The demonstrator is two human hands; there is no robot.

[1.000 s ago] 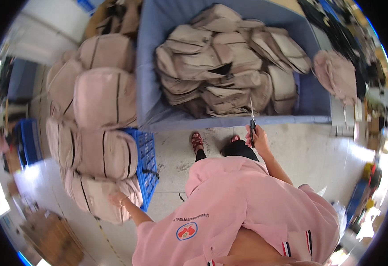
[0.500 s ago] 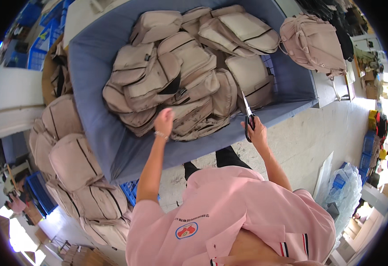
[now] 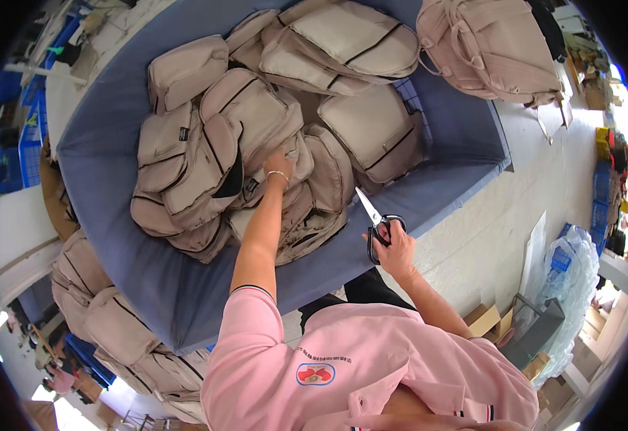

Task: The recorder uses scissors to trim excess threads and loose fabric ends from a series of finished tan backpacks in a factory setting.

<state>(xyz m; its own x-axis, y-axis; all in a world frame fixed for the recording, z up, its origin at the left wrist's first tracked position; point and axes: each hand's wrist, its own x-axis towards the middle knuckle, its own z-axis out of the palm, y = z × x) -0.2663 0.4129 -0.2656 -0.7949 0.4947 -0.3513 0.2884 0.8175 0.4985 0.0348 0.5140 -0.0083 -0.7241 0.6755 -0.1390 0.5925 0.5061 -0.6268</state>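
Beige backpacks lie heaped in a large bin lined with blue-grey fabric. My left hand reaches into the middle of the heap, its fingers closed at the edge of one backpack; the fingertips are partly hidden. In my right hand is a pair of scissors with black handles, held over the bin's near wall. Their blades point up and left toward the heap. A pale backpack with a dark zip line lies beyond the scissors.
A pinkish backpack stands outside the bin's far right corner. More beige backpacks are piled by the bin's left side. To my right are an open cardboard box, a grey container and clear plastic wrapping.
My left hand has moved from above the heap's near edge farther in, onto a backpack. The scissors have shifted left and closer to me, still in my right hand. The view has moved nearer the bin.
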